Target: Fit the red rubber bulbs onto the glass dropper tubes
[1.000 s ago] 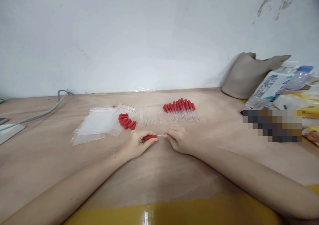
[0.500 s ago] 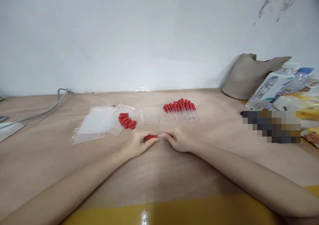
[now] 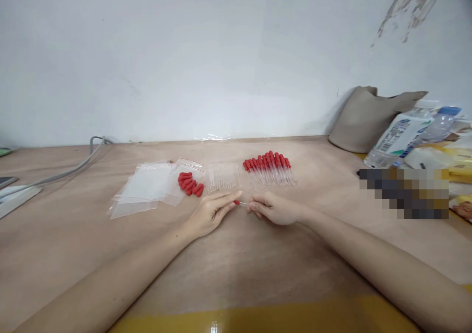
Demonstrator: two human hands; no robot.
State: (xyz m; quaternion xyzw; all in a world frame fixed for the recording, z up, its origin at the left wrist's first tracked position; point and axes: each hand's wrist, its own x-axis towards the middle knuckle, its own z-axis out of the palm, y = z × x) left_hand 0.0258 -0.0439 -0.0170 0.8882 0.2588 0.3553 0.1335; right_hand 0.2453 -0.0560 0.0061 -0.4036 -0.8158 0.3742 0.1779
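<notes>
Risk: thin tube (image 3: 243, 204) could slip or snap if pushed crooked against the red bulb (image 3: 236, 203). Left hand (image 3: 211, 213) nearly closed, thumb and fingers about the bulb; right hand (image 3: 276, 209) closed, pinching the tube. Both pieces bridge the gap between hands; loose bulbs (image 3: 189, 185) just beyond left hand.

Head cam's looking forward and down from head height, pretty close in: the wall (image 3: 177, 57) is filling the top of the frame, the table (image 3: 236, 269) is taking the lower half, left hand (image 3: 214, 212) and right hand (image 3: 278, 209) are landing just below center.
</notes>
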